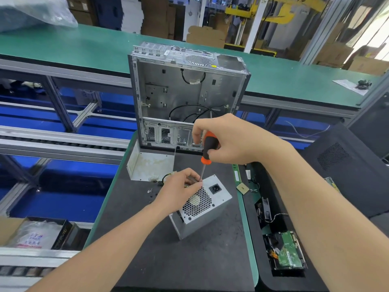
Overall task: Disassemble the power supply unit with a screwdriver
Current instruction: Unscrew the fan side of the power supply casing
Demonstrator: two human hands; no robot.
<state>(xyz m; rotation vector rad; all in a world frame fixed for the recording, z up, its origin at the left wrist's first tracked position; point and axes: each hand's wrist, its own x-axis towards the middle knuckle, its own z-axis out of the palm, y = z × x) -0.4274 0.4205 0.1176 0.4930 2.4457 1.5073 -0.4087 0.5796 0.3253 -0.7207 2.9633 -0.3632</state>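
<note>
My right hand (229, 142) is wrapped round the one screwdriver (207, 150), tip at the top corner of the single power supply unit (202, 207). My left hand (179, 188) curls over that corner, steadying it. The unit sits tilted on the desk (189, 260) with its housing closed, so early, I judge (loose screws (149, 191) nearby, count unclear). One open computer case (187, 91) behind.

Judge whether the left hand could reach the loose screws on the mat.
Probably yes: the loose screws lie close beside the left hand with only bare mat between, though it would first have to release the power supply unit.
</note>
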